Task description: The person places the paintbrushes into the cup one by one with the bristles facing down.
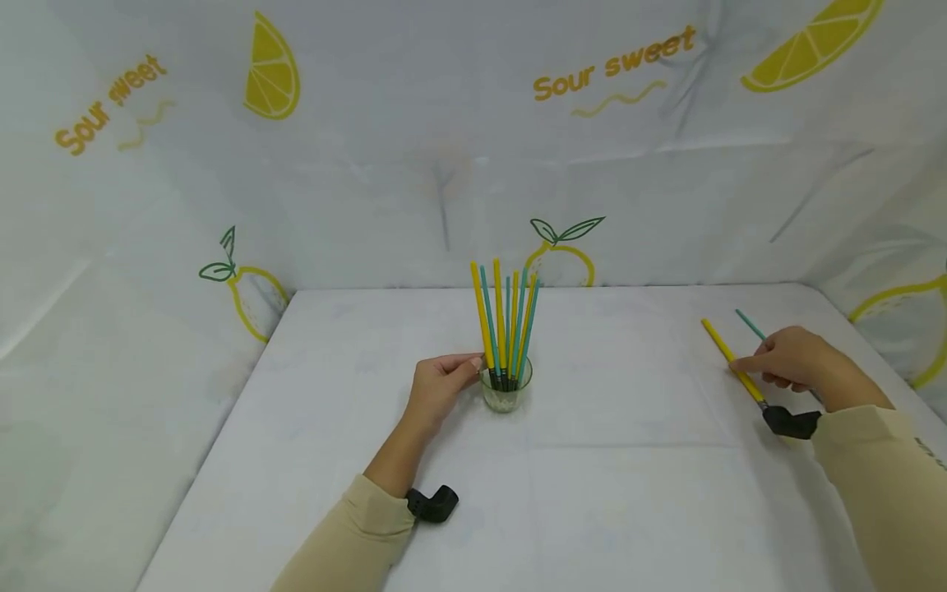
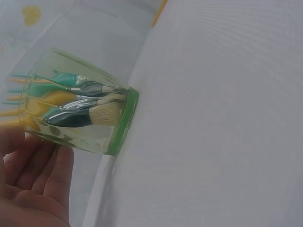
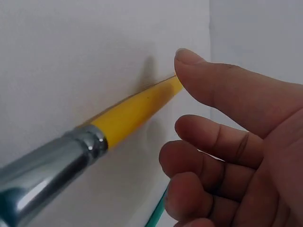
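Yellow brush: the long yellow paintbrush with a silver metal collar (image 1: 732, 362) lies flat on the white desk (image 1: 607, 460), far off to the right of the cup.
Right hand grip: the right hand (image 1: 795, 362) rests over the middle of the yellow handle. Its fingers (image 3: 213, 137) are loosely bent and its thumb tip touches the handle. It is not clenched on the brush yet.
Teal brush: a thin teal-handled paintbrush (image 1: 750, 324) lies just behind the yellow one, partly hidden under the same hand.
Cup: the small clear glass cup (image 1: 506, 393) stands upright near the middle of the desk, packed with yellow and teal brushes (image 1: 506, 329), bristles down.
Left hand grip: the left hand (image 1: 440, 386) lies open beside the cup, with straight fingertips touching its left side. It grasps nothing.
How to do it well: it looks best to pinch only the yellow handle near its middle, so it lifts level and the teal one stays put.
Careful with: the cup is tall with handles and may tip, so the left hand should steady it.
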`<state>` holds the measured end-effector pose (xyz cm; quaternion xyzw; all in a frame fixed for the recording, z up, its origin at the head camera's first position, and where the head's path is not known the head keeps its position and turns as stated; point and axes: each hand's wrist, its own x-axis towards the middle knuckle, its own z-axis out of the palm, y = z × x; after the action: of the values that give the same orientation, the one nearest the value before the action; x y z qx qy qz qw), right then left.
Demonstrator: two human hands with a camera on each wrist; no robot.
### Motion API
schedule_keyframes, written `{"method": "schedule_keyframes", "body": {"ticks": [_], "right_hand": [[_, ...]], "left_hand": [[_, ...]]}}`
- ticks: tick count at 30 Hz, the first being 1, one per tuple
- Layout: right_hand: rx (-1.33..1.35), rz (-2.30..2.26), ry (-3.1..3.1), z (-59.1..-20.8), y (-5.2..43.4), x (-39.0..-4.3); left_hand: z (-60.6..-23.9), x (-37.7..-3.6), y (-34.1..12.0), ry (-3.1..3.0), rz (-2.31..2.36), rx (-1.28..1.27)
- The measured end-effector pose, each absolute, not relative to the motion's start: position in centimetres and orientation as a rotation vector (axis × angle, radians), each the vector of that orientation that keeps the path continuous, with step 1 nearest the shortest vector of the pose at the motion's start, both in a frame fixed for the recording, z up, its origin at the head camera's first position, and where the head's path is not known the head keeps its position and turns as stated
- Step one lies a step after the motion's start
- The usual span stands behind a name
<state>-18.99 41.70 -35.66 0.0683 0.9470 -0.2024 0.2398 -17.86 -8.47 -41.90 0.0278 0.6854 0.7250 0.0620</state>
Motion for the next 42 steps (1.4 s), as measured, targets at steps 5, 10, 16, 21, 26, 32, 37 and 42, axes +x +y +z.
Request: {"method": "schedule_keyframes", "body": {"ticks": [5,10,16,21,26,32,37,42], "right_hand": [[0.191,-0.562,2.572,-36.3,42.2,-18.9],[0.167,-0.564,2.565,-36.5,42.4,-19.0],[0.087,-0.623,2.593,-34.9,40.8,-19.5],[-0.006,-0.798,2.705,-33.0,37.3,-19.9],[-0.092,-1.101,2.829,-31.6,32.5,-19.5],[-0.142,-1.617,2.901,-31.0,26.7,-18.8],[-0.327,-2.256,2.58,-30.2,22.2,-18.2],[-0.423,-2.65,2.184,-29.8,18.2,-17.6]], "left_hand": [[-42.0,-18.0,-8.2,2.061,2.2,0.123],[-41.7,-17.9,-8.0,2.05,2.214,0.129],[-41.4,-17.7,-7.8,2.056,2.22,0.158],[-41.3,-17.7,-7.8,2.055,2.229,0.159],[-41.2,-17.6,-8.1,2.051,2.237,0.136],[-41.4,-17.4,-8.3,2.062,2.216,0.118],[-41.5,-17.4,-8.4,2.06,2.222,0.105],[-41.7,-17.5,-8.3,2.058,2.236,0.114]]}}
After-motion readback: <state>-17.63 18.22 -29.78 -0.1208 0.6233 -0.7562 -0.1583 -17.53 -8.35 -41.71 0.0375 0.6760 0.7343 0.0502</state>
